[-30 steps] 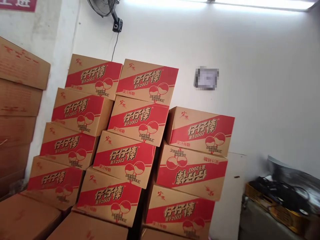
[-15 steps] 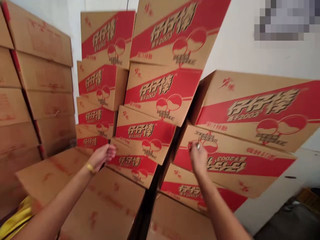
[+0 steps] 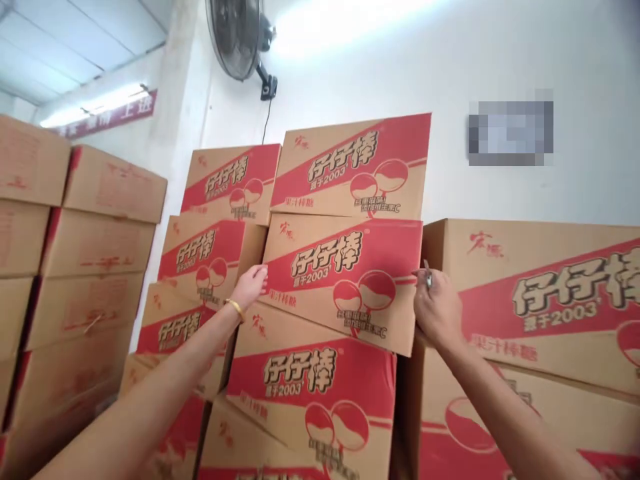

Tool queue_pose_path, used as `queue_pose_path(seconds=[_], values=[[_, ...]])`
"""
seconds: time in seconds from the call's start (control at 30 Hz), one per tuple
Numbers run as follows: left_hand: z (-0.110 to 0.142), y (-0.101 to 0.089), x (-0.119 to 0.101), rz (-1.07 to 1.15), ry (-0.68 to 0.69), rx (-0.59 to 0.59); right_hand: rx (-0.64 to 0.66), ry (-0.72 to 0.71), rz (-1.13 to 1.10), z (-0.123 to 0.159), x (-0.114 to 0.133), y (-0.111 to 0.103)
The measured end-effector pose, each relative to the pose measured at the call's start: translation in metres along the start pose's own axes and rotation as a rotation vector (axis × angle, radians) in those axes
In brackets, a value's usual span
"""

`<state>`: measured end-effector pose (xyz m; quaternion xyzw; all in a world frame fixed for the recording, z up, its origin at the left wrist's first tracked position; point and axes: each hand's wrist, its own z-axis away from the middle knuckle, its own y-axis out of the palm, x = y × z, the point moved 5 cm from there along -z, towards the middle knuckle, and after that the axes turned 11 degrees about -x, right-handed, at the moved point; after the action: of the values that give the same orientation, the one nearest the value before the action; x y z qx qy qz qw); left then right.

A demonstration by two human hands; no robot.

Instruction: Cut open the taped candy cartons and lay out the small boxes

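Observation:
A cardboard box [image 3: 320, 287] with a red band and lollipop prints sits second from the top in the middle stack. My left hand [image 3: 251, 287], with a gold bracelet [image 3: 235, 309] at the wrist, has its fingers bent against the box's left edge. At the box's right edge, my right hand [image 3: 436, 303] is closed. A small thin object [image 3: 429, 275], dark with a silvery part, shows between its fingers; its kind is unclear. Some right fingertips are hidden beside the box. Another such box, the top carton [image 3: 350, 167], rests above.
Matching boxes [image 3: 215, 250] rise in a stack to the left, and a large carton [image 3: 550, 300] stands on the right-hand stack. Plain brown cartons [image 3: 100, 247] are piled farther left. A fan [image 3: 235, 33] hangs on the white wall [image 3: 360, 80] behind.
The view has tipped upward, bringing the fan and ceiling into sight. Both hands have come up from the lower boxes to the two sides of the second box.

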<state>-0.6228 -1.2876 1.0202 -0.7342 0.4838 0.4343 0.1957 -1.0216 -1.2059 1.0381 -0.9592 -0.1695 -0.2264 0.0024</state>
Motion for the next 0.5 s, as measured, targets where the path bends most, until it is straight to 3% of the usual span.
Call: queue_pose_path(seconds=[0.1, 0.17, 0.33, 0.5], values=[[-0.062, 0.027, -0.046, 0.048, 0.123, -0.025, -0.125, -0.056, 0.039, -0.028, 0.017, 0.027], [-0.097, 0.041, -0.063, 0.09, 0.133, -0.033, -0.208, -0.079, 0.093, -0.04, 0.02, 0.041], [-0.164, 0.066, -0.077, 0.235, 0.073, -0.033, -0.323, -0.11, 0.127, -0.046, 0.009, 0.065], [-0.213, 0.086, -0.078, 0.356, 0.058, -0.077, -0.362, -0.07, 0.184, -0.043, -0.011, 0.076]])
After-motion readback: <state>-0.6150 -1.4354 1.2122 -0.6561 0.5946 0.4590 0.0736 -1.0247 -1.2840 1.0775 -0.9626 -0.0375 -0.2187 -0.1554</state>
